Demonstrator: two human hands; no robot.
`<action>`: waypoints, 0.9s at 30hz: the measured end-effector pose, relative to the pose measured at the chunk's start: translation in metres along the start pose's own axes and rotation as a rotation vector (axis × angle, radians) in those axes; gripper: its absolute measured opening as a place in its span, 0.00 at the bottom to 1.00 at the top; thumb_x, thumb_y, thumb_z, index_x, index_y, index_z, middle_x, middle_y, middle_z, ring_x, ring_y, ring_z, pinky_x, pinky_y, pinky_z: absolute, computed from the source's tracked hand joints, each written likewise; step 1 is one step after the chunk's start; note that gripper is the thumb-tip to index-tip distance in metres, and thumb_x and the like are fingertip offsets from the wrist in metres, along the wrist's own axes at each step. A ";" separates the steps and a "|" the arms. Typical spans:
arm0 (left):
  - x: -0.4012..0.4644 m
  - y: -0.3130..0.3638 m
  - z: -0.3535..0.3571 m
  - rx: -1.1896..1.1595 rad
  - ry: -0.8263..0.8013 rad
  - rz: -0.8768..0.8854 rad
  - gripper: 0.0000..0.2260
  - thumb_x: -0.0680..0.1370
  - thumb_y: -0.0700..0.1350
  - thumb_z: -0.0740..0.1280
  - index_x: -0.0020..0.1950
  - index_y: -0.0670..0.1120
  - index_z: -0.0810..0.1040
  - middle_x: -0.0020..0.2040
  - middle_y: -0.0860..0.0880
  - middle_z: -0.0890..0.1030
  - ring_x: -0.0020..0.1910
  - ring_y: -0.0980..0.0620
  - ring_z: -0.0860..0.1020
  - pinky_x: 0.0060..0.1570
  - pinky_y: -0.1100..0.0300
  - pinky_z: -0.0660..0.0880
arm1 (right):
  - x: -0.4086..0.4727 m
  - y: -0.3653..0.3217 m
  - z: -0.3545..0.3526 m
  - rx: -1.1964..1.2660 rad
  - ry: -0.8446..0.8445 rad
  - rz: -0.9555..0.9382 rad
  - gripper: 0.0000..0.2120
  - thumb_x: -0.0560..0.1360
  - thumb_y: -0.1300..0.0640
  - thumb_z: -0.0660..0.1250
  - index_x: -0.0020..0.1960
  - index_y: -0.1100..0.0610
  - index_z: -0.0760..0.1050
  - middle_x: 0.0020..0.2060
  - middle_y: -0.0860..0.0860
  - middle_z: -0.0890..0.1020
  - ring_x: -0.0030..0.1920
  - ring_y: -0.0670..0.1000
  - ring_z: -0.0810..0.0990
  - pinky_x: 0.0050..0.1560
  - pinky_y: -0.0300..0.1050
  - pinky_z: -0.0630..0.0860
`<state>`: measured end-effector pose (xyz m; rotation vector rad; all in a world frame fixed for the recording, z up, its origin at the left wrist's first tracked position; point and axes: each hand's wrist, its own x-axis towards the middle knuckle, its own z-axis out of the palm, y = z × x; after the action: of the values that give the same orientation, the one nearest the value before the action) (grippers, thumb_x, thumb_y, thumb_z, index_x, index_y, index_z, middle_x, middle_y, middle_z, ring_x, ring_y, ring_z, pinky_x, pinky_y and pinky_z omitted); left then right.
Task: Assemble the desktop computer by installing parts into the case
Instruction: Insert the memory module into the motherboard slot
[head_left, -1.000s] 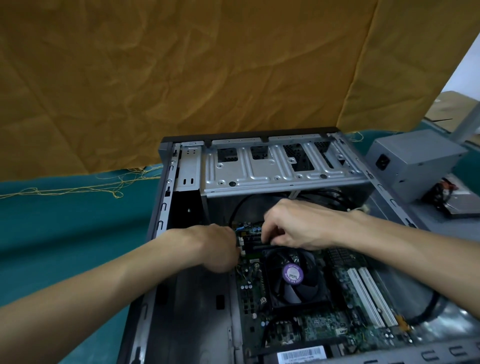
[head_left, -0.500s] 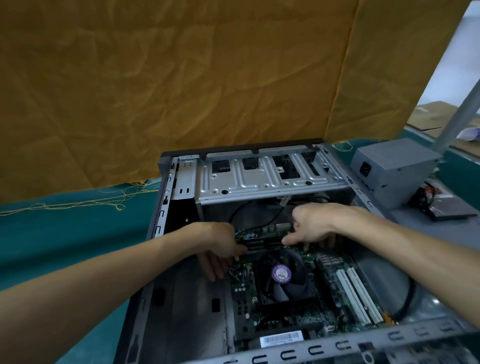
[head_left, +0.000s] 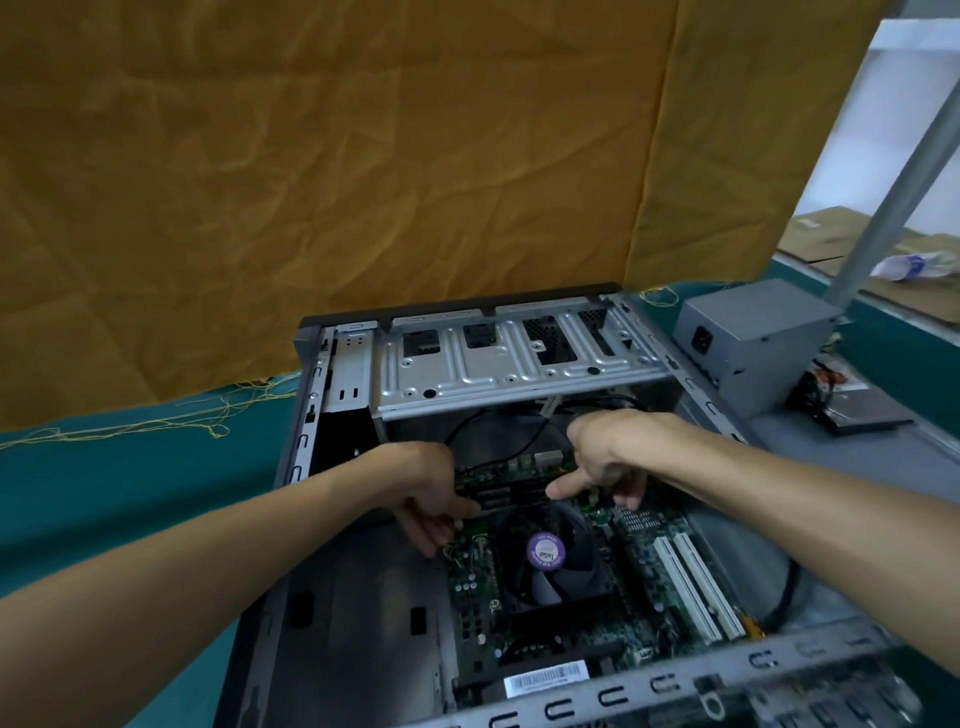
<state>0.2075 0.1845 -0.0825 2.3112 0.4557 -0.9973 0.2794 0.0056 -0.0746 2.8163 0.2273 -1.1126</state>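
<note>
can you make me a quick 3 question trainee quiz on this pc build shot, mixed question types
1. True or false: the grey power supply is already mounted inside the case.
2. Multiple choice: where are both hands working? A) at the white expansion slots B) at the memory slots just beyond the CPU fan C) at the drive cage
3. Fill in: the round sticker on the CPU fan is ____ in colour.

Key
1. False: it sits on the table outside the case, to the right.
2. B: the left hand and right hand have fingertips at either end of the memory slots.
3. Purple.
</note>
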 end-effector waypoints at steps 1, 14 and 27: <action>0.000 0.000 -0.001 -0.003 -0.010 0.002 0.18 0.83 0.50 0.65 0.42 0.37 0.75 0.36 0.45 0.80 0.34 0.53 0.80 0.38 0.60 0.82 | 0.002 0.000 0.000 -0.008 -0.001 0.003 0.39 0.74 0.32 0.67 0.60 0.70 0.70 0.23 0.54 0.80 0.28 0.51 0.81 0.41 0.44 0.83; -0.004 -0.001 -0.001 -0.050 -0.035 0.029 0.22 0.83 0.52 0.65 0.58 0.31 0.77 0.40 0.42 0.82 0.35 0.51 0.81 0.43 0.56 0.83 | 0.009 0.012 0.007 0.024 -0.019 0.070 0.48 0.70 0.26 0.66 0.64 0.70 0.68 0.35 0.58 0.86 0.29 0.50 0.81 0.45 0.44 0.85; -0.010 0.014 0.005 0.127 -0.011 -0.062 0.20 0.84 0.55 0.61 0.54 0.37 0.75 0.46 0.45 0.81 0.30 0.55 0.76 0.35 0.69 0.77 | 0.021 0.006 0.012 0.195 -0.172 0.081 0.27 0.77 0.35 0.64 0.48 0.61 0.68 0.38 0.53 0.76 0.31 0.48 0.73 0.37 0.39 0.78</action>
<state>0.2050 0.1702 -0.0722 2.4161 0.4745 -1.0973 0.2876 0.0000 -0.0975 2.8398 -0.0100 -1.4201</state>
